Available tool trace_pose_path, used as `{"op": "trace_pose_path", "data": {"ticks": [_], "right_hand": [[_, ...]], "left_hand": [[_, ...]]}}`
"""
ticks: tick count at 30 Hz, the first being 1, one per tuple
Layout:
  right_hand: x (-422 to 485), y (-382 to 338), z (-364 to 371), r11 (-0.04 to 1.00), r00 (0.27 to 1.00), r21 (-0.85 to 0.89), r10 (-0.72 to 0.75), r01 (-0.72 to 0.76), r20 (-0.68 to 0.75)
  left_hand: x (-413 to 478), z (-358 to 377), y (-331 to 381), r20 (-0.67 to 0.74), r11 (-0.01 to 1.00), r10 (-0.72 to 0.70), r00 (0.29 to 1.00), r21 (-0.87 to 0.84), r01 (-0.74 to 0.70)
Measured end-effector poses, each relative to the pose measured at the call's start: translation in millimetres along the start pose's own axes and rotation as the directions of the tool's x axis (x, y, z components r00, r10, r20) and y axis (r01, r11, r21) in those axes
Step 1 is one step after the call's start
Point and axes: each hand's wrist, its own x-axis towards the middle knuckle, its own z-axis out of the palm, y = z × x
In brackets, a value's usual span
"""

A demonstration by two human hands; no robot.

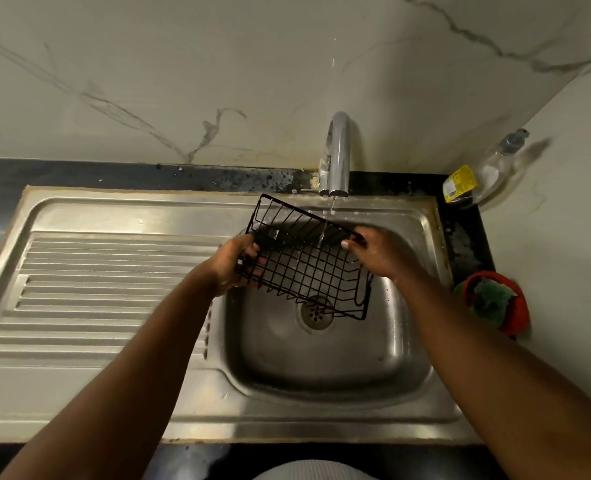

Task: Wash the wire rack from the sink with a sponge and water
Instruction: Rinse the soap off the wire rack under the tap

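Note:
A black wire rack (304, 268) is held tilted over the steel sink basin (339, 358), under a thin stream of water from the chrome tap (339, 150). My left hand (233, 263) grips the rack's left end, fingers curled through the wires. My right hand (373, 251) grips its upper right rim, thumb over the top wire. A green sponge (491, 297) lies in a red bowl (517, 318) on the counter to the right of the sink, away from both hands.
A ribbed steel draining board (96, 292) stretches left of the basin. A clear soap bottle (481, 174) with a yellow label leans in the back right corner. A marble wall rises behind the tap. The drain (316, 311) shows below the rack.

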Motion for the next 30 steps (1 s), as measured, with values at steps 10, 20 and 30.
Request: {"op": "trace_pose_path", "data": {"ticks": [10,20,30], "right_hand": [[10,-17,25,0.470,0.795,0.768,0.601,-0.435,0.083],[17,-10,-9,0.734,0.920,0.555,0.286,-0.390,0.268],[20,-19,-46,0.909,0.915,0.339,0.097,-0.242,0.392]], "left_hand": [[-9,11,0,0.016,0.999,0.044,0.999,-0.032,-0.044],[10,-6,28,-0.085,0.948,0.174,0.981,0.284,-0.144],[31,26,41,0.269,0.620,-0.251,0.930,0.782,-0.059]]}}
